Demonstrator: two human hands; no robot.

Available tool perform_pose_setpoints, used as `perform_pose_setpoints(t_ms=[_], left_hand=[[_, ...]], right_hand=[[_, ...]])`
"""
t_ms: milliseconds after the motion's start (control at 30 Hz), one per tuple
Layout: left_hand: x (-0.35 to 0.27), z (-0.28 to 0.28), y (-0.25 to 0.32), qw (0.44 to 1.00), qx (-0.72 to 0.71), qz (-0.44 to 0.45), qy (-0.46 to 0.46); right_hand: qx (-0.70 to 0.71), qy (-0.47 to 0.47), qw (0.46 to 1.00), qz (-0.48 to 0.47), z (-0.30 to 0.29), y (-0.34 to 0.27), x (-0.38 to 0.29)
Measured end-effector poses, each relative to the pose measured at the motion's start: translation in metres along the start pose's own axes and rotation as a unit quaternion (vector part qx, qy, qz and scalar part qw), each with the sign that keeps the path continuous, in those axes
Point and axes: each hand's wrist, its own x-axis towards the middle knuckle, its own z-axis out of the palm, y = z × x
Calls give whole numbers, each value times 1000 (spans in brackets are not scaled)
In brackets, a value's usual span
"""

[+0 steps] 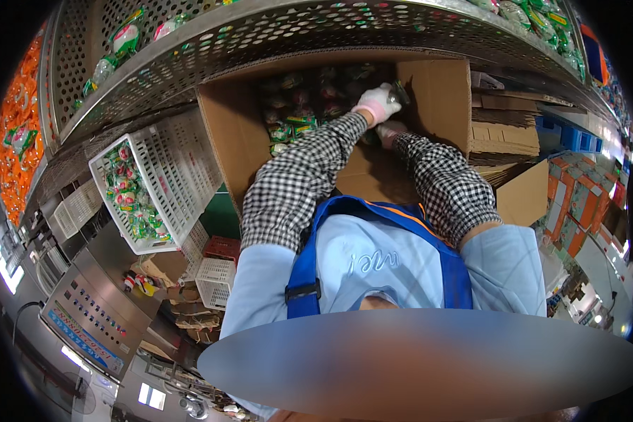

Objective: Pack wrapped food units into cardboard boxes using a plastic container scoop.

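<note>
My left hand point(379, 104), in a white and pink glove, reaches into an open cardboard box point(435, 100). At its fingertips is a clear and green plastic-wrapped packet point(400, 95), close to the box's right wall. My right hand point(390, 133), also gloved, is lower down in the box's shadow, and its fingers are partly hidden. Rows of similar wrapped packets point(300, 124) cover the far and left parts of the box floor. Bare cardboard point(372, 171) shows on the near side. Black-and-white checked sleeves cover both forearms.
A perforated metal trough point(274, 24) with scattered packets runs above the box's far edge. To the left, a white plastic crate point(182, 211) holds several packets, above a control panel point(92, 311). Flattened cardboard point(506, 126) is stacked at right. Orange packets point(18, 116) fill the far left.
</note>
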Motion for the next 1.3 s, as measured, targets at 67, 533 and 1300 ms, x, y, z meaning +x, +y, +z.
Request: perform_pose_setpoints(t_ms=[67, 533, 1300], left_hand=[[6, 26, -11, 999, 34, -7, -17], [-1, 19, 69, 898, 296, 77, -316], [105, -298, 236, 929, 274, 89, 233]], right_hand=[[7, -85, 996, -31, -33, -34, -27], [266, 638, 711, -126, -400, -7, -188], [258, 565, 765, 172, -429, 204, -188]])
